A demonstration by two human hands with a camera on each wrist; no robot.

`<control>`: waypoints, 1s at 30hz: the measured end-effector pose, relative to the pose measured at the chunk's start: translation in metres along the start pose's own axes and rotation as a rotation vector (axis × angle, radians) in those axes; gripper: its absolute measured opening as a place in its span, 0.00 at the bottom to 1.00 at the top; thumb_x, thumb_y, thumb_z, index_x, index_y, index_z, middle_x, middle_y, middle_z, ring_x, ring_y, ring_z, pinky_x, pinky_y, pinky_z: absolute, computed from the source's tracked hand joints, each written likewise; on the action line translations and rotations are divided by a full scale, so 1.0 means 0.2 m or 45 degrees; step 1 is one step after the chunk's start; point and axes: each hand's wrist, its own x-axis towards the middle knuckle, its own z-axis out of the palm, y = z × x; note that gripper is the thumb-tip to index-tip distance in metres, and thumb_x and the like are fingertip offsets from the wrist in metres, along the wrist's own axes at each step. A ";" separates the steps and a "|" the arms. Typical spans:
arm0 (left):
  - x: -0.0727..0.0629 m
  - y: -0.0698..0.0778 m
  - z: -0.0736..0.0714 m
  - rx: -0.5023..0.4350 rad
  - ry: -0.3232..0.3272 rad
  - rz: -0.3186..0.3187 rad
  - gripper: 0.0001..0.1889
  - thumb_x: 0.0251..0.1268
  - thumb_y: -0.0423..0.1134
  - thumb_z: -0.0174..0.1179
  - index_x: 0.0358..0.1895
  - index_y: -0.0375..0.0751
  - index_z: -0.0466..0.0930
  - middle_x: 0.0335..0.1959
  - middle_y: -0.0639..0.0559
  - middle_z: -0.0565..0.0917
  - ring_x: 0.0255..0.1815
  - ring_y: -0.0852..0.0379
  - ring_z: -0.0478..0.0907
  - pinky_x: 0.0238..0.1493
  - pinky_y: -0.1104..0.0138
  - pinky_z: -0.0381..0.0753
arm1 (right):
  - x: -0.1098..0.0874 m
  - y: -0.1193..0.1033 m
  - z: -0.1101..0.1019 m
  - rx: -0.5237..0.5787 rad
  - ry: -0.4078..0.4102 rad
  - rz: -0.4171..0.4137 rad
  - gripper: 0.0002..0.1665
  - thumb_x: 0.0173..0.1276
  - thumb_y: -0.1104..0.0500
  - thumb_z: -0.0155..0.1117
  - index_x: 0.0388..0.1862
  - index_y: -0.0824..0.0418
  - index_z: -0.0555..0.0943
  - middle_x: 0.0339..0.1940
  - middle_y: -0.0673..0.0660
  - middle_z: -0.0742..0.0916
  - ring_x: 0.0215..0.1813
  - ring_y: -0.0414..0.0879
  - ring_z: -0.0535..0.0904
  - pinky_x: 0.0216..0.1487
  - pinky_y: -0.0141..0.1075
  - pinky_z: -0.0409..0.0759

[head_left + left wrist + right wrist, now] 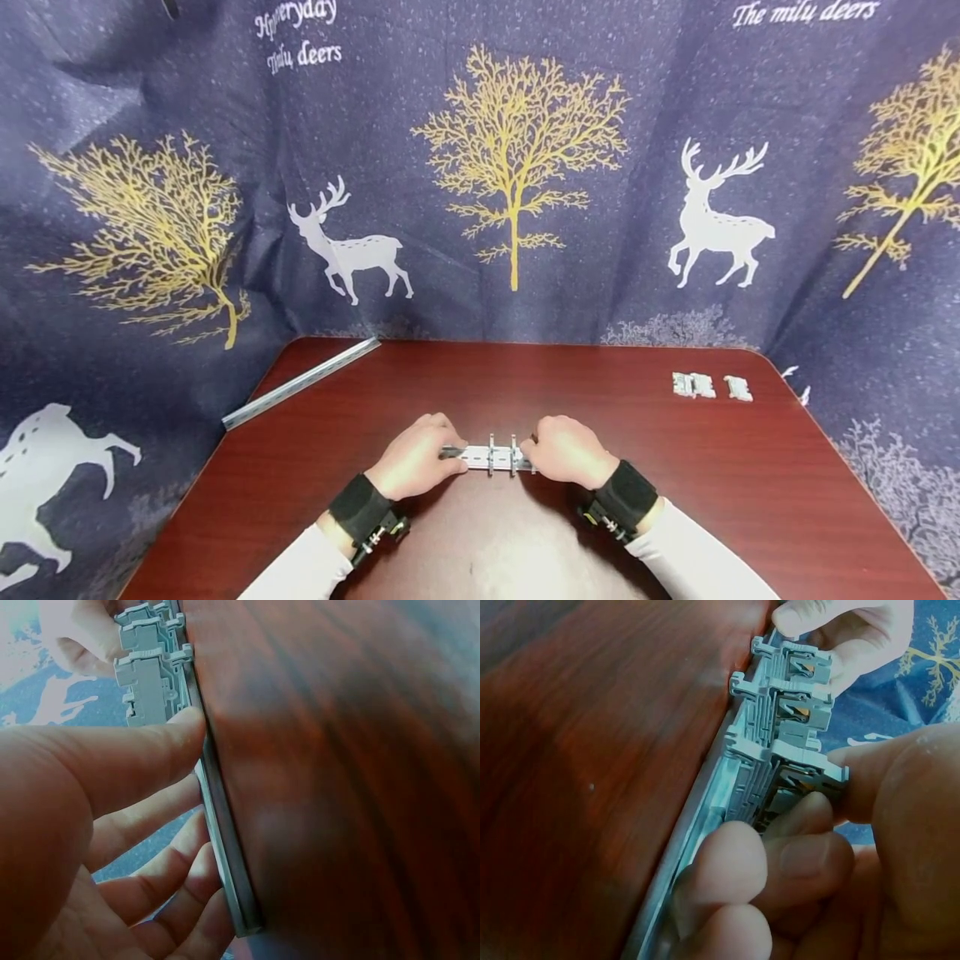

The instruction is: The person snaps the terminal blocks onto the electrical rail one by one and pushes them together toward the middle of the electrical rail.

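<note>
A short metal DIN rail (pixel 476 452) lies across the table in front of me. My left hand (pixel 420 454) grips its left part, thumb (pixel 161 750) on the near edge and fingers on the far side. Two thin grey terminal blocks (pixel 491 456) stand crosswise on the rail, a small gap between them. In the right wrist view a third terminal block (pixel 802 759) is nearest my right hand (pixel 568 450), which pinches it between thumb and fingers at the rail. Whether this block's foot is latched on the rail cannot be seen.
A long slotted metal rail (pixel 300 383) lies slanted along the table's left edge. Several pale terminal blocks (pixel 693 384) lie at the back right, one (pixel 738 388) apart from the others. A dark curtain (pixel 517 317) with deer and trees hangs behind the table (pixel 480 383).
</note>
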 end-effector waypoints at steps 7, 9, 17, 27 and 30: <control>0.02 -0.01 -0.01 0.005 0.010 0.010 0.11 0.64 0.40 0.81 0.48 0.46 0.97 0.39 0.55 0.84 0.44 0.55 0.77 0.46 0.61 0.80 | 0.01 -0.01 -0.02 -0.020 -0.021 0.016 0.27 0.76 0.53 0.63 0.13 0.50 0.69 0.16 0.49 0.76 0.23 0.47 0.76 0.31 0.51 0.81; 0.02 -0.01 -0.01 0.007 0.002 0.015 0.11 0.65 0.40 0.81 0.48 0.46 0.97 0.39 0.55 0.84 0.44 0.55 0.77 0.46 0.61 0.80 | 0.01 -0.02 -0.02 -0.018 -0.024 0.019 0.28 0.76 0.53 0.63 0.13 0.50 0.69 0.16 0.49 0.76 0.23 0.47 0.76 0.31 0.50 0.81; 0.00 0.00 0.00 0.006 0.006 0.016 0.11 0.64 0.39 0.81 0.49 0.43 0.96 0.40 0.54 0.84 0.44 0.54 0.78 0.46 0.60 0.81 | -0.01 -0.03 -0.02 -0.037 -0.020 0.022 0.28 0.76 0.53 0.64 0.13 0.50 0.70 0.16 0.50 0.77 0.23 0.48 0.77 0.30 0.52 0.82; 0.00 -0.01 0.01 0.007 0.004 0.001 0.10 0.64 0.41 0.82 0.47 0.47 0.97 0.38 0.57 0.83 0.43 0.57 0.77 0.44 0.62 0.80 | -0.01 -0.04 -0.02 -0.055 -0.040 0.000 0.28 0.77 0.53 0.63 0.13 0.50 0.71 0.16 0.49 0.77 0.23 0.47 0.77 0.28 0.52 0.81; 0.00 -0.01 0.01 0.008 -0.001 -0.007 0.11 0.65 0.42 0.81 0.48 0.47 0.97 0.39 0.57 0.83 0.44 0.56 0.77 0.45 0.62 0.80 | -0.01 -0.04 -0.02 -0.071 -0.044 -0.004 0.28 0.78 0.53 0.63 0.13 0.50 0.72 0.16 0.49 0.77 0.23 0.48 0.77 0.28 0.52 0.82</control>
